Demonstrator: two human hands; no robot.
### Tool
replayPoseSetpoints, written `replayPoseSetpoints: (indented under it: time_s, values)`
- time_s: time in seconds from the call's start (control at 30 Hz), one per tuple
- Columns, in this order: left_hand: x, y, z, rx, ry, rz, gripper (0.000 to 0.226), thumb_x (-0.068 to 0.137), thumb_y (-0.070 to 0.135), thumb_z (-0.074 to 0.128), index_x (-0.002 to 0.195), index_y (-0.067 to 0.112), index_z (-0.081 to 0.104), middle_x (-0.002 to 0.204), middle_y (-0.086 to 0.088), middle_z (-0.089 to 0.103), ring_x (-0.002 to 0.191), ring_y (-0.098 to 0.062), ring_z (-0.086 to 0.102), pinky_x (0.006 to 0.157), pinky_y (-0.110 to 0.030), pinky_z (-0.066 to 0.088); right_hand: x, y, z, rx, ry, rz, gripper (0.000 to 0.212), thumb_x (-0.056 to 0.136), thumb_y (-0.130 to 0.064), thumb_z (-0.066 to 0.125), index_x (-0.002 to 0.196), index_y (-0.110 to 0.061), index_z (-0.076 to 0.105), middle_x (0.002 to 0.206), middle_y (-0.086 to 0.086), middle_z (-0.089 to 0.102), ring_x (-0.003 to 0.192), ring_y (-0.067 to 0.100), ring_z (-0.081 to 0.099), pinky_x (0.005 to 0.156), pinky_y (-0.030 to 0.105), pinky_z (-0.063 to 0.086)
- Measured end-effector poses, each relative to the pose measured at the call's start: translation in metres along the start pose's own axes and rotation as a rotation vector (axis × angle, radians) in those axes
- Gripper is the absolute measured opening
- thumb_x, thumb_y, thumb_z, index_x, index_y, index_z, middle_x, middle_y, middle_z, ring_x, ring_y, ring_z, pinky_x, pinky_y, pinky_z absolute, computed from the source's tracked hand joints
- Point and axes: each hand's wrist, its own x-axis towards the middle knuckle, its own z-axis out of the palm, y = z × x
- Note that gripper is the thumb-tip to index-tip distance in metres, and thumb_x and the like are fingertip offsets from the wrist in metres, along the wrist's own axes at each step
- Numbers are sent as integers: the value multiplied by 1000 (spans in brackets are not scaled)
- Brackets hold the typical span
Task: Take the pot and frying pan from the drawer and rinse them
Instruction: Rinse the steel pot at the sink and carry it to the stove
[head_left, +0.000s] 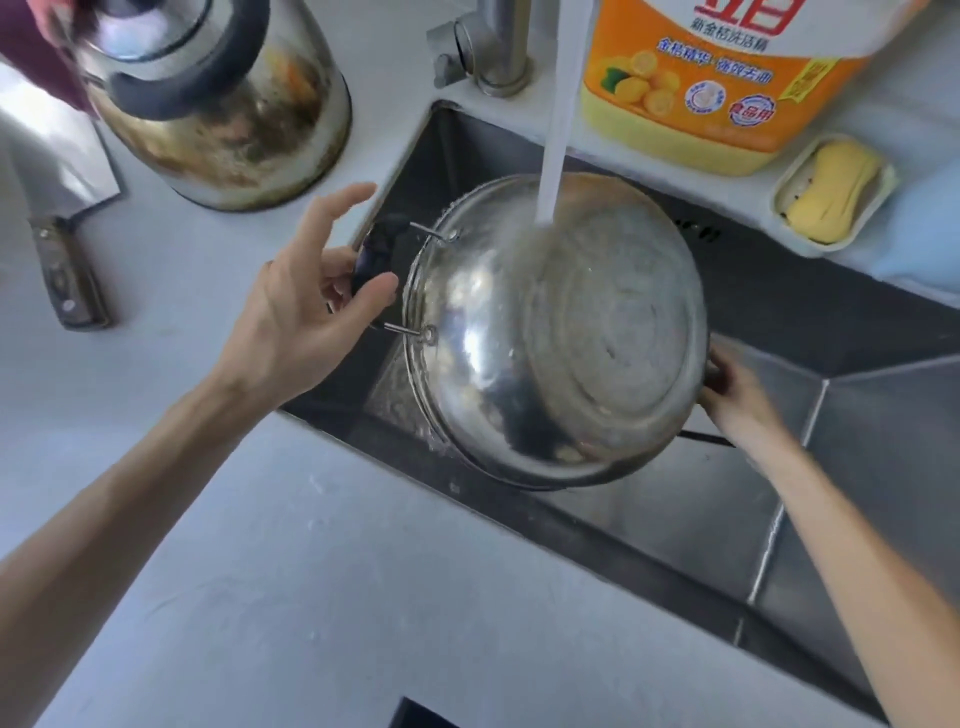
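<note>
Head view: steel pot (556, 338) held tilted, bottom up, over sink (857, 452) under tap stream (553, 156). Left hand (306, 312) pinches black side handle (376, 260), thumb in front, other fingers spread. Right hand (737, 395) grips far rim. Kettle (218, 104), cleaver (62, 208) on surface (260, 571) left; sink's right side free.
</note>
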Motion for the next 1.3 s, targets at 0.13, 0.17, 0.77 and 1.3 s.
replayPoseSetpoints:
  time_s: [0.13,0.17,0.77,1.3]
  values:
    - [1,-37,15,124,-88,-191,43,80,44,61,117,24,56,69,2,66,65,-27,60,75,-38,53,0,-7,-31,-15,34,-110,56,87,-5,61,129,-34,40,96,-11,67,71,-16,60,68,-2,42]
    - [0,-41,20,145,-113,-223,36,79,44,63,103,18,62,72,-4,68,69,-28,64,75,-43,54,-1,-13,-37,15,24,-110,70,85,-10,65,140,-36,31,94,-13,67,75,-18,60,73,-3,41]
    - [3,-64,42,-97,-180,-204,47,80,-16,49,93,25,67,84,20,72,80,6,67,75,-3,43,0,28,-38,-42,79,-149,90,76,28,52,73,-61,67,80,-46,61,80,-23,58,80,-3,40]
    - [29,-106,68,-226,-477,-389,38,82,-5,65,97,28,57,94,-7,68,86,-19,69,74,-18,56,12,65,-39,-114,-386,-15,61,80,17,58,108,-37,58,108,2,63,83,-7,62,85,5,44]
